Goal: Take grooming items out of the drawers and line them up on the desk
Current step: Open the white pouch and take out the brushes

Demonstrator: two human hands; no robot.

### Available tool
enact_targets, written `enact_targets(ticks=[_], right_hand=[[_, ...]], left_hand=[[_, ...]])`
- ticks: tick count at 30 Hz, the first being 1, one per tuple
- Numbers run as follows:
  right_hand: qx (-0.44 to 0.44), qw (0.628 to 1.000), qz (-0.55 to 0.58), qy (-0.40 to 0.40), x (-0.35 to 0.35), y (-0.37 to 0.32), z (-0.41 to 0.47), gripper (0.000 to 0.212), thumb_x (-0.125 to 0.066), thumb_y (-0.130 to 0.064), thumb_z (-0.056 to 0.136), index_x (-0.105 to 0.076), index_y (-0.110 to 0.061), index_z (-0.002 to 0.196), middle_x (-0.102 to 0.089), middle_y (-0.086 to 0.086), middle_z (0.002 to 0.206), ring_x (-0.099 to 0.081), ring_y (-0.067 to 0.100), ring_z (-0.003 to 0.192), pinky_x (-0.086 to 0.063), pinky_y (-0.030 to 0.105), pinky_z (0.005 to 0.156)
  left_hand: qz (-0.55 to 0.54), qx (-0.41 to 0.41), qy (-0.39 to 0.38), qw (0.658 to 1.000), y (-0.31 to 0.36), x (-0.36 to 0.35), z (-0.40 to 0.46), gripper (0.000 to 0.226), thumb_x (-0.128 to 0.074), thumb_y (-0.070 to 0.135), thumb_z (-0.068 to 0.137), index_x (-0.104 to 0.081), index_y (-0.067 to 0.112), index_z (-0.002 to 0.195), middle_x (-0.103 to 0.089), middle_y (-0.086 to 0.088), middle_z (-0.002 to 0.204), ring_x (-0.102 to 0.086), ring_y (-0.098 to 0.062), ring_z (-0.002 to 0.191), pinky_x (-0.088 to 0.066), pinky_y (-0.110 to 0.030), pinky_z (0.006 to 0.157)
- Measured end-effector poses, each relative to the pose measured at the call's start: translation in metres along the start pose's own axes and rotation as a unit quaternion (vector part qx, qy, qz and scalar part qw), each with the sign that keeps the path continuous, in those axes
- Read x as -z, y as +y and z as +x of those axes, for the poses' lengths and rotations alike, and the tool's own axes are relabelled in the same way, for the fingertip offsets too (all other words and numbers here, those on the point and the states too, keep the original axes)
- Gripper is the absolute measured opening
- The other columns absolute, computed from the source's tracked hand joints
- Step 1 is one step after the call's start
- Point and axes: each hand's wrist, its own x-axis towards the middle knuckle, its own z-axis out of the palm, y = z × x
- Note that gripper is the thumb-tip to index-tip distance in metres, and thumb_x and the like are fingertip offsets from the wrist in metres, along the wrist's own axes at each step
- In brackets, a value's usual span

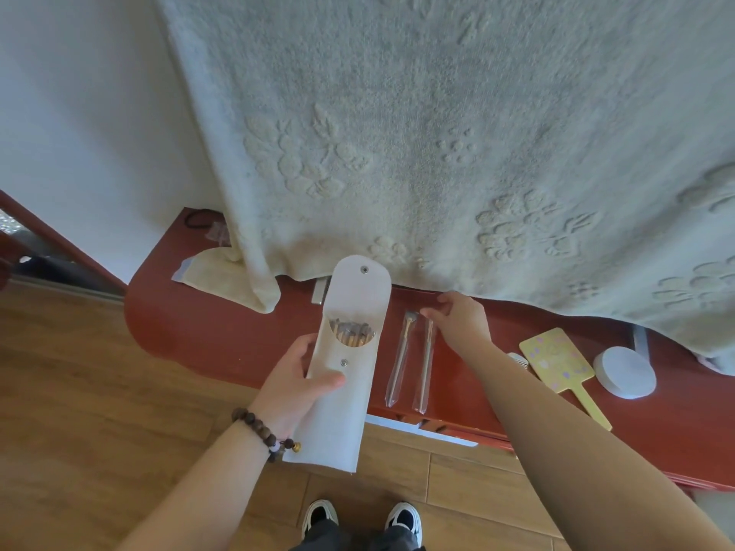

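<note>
My left hand (pixel 296 381) grips a white fabric pouch (pixel 346 391) with its snap flap open; several wooden-handled brushes (pixel 352 334) show in its mouth. It hangs over the front edge of the red desk (pixel 207 332). Two brushes in clear sleeves lie side by side on the desk: the left one (pixel 399 361) and the right one (pixel 425 363). My right hand (pixel 461 322) pinches the top end of the right sleeved brush. Further right lie a yellow hand mirror (pixel 557 361) and a white round jar (pixel 624 371).
A large cream towel (pixel 437 133) hangs over the back of the desk and hides what is behind it. A cream cloth (pixel 222 278) and a black hair tie (pixel 197 218) lie at the desk's left end. A drawer (pixel 429 429) stands slightly open below the desk front. Wooden floor lies beneath.
</note>
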Motion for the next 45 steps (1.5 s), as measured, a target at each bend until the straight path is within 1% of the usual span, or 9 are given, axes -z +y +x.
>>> enact_targets(ticks=[4, 9, 14, 17, 19, 26, 33, 39, 45], right_hand=[[0.062, 0.991, 0.118, -0.012, 0.009, -0.03, -0.015, 0.036, -0.058, -0.043, 0.089, -0.064, -0.018, 0.115, -0.07, 0.0, 0.096, -0.065, 0.015, 0.089, -0.048, 0.027, 0.076], [0.068, 0.945, 0.31, -0.074, 0.033, -0.057, -0.031, 0.032, -0.061, -0.031, 0.091, -0.062, -0.017, 0.12, -0.071, -0.001, 0.092, -0.066, 0.013, 0.081, -0.053, 0.03, 0.07], [0.123, 0.938, 0.316, -0.067, 0.062, -0.068, -0.065, 0.009, -0.065, -0.009, 0.088, -0.071, -0.005, 0.092, -0.069, 0.022, 0.084, -0.06, 0.025, 0.067, -0.05, 0.038, 0.062], [0.168, 0.946, 0.269, -0.059, 0.069, -0.072, -0.086, 0.007, -0.067, -0.01, 0.087, -0.073, -0.009, 0.086, -0.072, 0.008, 0.078, -0.063, 0.011, 0.067, -0.049, 0.017, 0.062], [0.192, 0.953, 0.229, -0.048, 0.065, -0.072, -0.096, 0.007, -0.067, -0.012, 0.086, -0.074, -0.014, 0.084, -0.071, -0.001, 0.074, -0.059, 0.006, 0.066, -0.044, 0.013, 0.063], [0.192, 0.95, 0.245, -0.009, 0.059, -0.068, -0.105, 0.007, -0.071, -0.013, 0.082, -0.074, -0.019, 0.084, -0.071, -0.004, 0.089, -0.064, 0.015, 0.086, -0.049, 0.034, 0.081], [0.197, 0.955, 0.223, 0.018, 0.06, -0.067, -0.111, 0.009, -0.068, -0.014, 0.084, -0.077, -0.015, 0.086, -0.068, -0.008, 0.101, -0.064, 0.015, 0.094, -0.05, 0.04, 0.085], [0.232, 0.95, 0.209, -0.003, 0.066, -0.062, -0.117, 0.018, -0.059, -0.004, 0.09, -0.076, -0.01, 0.095, -0.064, -0.005, 0.105, -0.059, 0.0, 0.097, -0.043, 0.01, 0.08], [0.325, 0.94, 0.101, 0.022, 0.072, -0.046, -0.118, 0.026, -0.052, -0.01, 0.088, -0.073, -0.012, 0.102, -0.06, -0.011, 0.108, -0.059, 0.003, 0.099, -0.043, 0.011, 0.08]], left_hand=[[0.006, -0.006, -0.035, 0.999, 0.01, -0.007, 0.0, 0.075, -0.083, 0.033, 0.049, -0.052, 0.03, 0.117, -0.07, -0.001, 0.108, -0.069, -0.027, 0.097, -0.054, -0.055, 0.084], [0.024, -0.022, -0.091, 0.995, 0.022, -0.015, -0.001, 0.071, -0.082, 0.03, 0.057, -0.053, 0.024, 0.122, -0.071, -0.004, 0.108, -0.069, -0.027, 0.098, -0.053, -0.055, 0.088], [-0.006, -0.027, -0.077, 0.997, 0.041, -0.027, -0.005, 0.05, -0.073, 0.013, 0.07, -0.059, 0.016, 0.117, -0.072, -0.011, 0.106, -0.069, -0.032, 0.096, -0.052, -0.057, 0.087], [-0.016, -0.03, -0.069, 0.997, 0.06, -0.032, -0.007, 0.026, -0.065, 0.003, 0.084, -0.065, 0.009, 0.109, -0.072, -0.014, 0.103, -0.069, -0.033, 0.094, -0.054, -0.055, 0.086], [-0.018, -0.031, -0.065, 0.997, 0.072, -0.035, -0.011, 0.02, -0.062, 0.002, 0.086, -0.067, 0.006, 0.105, -0.073, -0.016, 0.1, -0.07, -0.032, 0.091, -0.056, -0.049, 0.082], [0.041, -0.105, -0.073, 0.991, 0.098, -0.04, -0.02, 0.011, -0.065, 0.01, 0.086, -0.073, 0.008, 0.094, -0.076, -0.004, 0.084, -0.072, -0.014, 0.073, -0.053, -0.019, 0.056], [0.052, -0.12, -0.069, 0.989, 0.105, -0.049, -0.022, 0.013, -0.068, 0.014, 0.084, -0.072, 0.01, 0.096, -0.076, -0.005, 0.089, -0.073, -0.016, 0.078, -0.057, -0.022, 0.064], [0.047, -0.112, -0.081, 0.989, 0.108, -0.054, -0.022, 0.013, -0.07, 0.016, 0.084, -0.073, 0.009, 0.095, -0.076, -0.006, 0.089, -0.073, -0.019, 0.081, -0.058, -0.029, 0.071], [0.044, -0.098, -0.103, 0.989, 0.106, -0.06, -0.015, 0.011, -0.07, 0.014, 0.083, -0.073, 0.008, 0.092, -0.076, -0.009, 0.089, -0.073, -0.022, 0.082, -0.057, -0.033, 0.074]])
